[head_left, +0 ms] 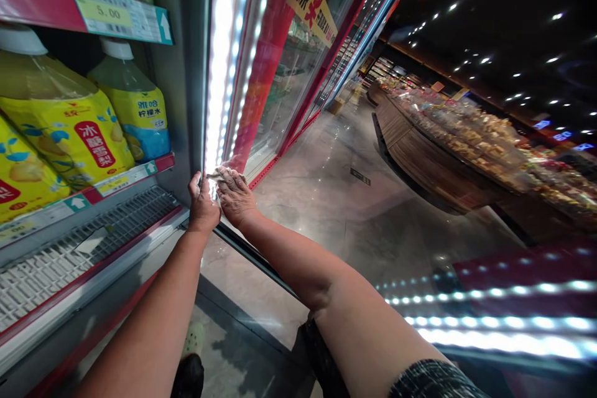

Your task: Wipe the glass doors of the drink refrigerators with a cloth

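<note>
Pale cloth point(214, 175) beneath the fingers at the foot of a glowing light strip point(226, 43)

Nearest, a dark, patterned sleeve point(431, 379) covers the upper right arm, and a light-coloured shoe point(193, 339) shows on the floor below the forearms. Both bare arms reach forward and meet at the lower end of the light strip. The right hand point(237, 196) has its fingers bent over the bunched cloth, holding it against the strip. The left hand point(204, 205) is just beside it, fingers curled at the strip's inner edge; whether it also grips the cloth, I cannot tell.

To the left of the hands is an open cooler. A slip of paper point(93, 240) lies on its low wire rack point(140, 214). On the shelf above stand a large bottle point(69, 130) with a yellow label and red panel, and a smaller bottle point(148, 115) labelled in yellow and blue. A price tag point(108, 13) reading 5.00 is fixed to the shelf edge over them.

Beyond the strip, a yellow sign point(311, 0) with Chinese characters sits by red-framed glass. Across the shiny floor point(321, 199), a curved wooden display stand point(420, 152) carries many packaged goods point(480, 130). Farthest off, small lights point(485, 61) dot a dark ceiling.
</note>
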Available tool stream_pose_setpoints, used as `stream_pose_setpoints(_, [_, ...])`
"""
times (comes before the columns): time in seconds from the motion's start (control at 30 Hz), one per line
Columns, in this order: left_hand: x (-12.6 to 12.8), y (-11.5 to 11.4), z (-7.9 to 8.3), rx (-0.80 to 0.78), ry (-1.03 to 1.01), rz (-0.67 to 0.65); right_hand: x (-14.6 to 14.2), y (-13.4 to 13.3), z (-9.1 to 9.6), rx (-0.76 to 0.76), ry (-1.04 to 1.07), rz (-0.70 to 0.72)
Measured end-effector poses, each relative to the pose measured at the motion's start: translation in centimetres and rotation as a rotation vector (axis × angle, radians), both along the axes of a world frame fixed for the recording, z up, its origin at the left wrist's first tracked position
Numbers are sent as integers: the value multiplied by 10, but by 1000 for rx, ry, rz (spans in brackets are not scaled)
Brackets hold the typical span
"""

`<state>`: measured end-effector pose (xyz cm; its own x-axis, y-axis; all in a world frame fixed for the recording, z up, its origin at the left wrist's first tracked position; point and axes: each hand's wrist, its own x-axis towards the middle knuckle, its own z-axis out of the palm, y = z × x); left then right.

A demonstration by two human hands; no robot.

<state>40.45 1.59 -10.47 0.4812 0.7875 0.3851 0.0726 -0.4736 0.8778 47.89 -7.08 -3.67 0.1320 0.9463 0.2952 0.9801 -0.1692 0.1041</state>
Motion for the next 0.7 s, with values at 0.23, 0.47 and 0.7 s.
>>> stream_pose_setpoints(0.23, [-3,13,-5,-6,-28,15,0,7,-14,30,-6,-10])
stream_pose_setpoints(0.47, [-9,30,-5,-29,-46,16,-1,16,22,41,-92,28])
stream_pose_setpoints(0.7, [-8,24,2,-20,-83,51,4,28,8,9,-84,55])
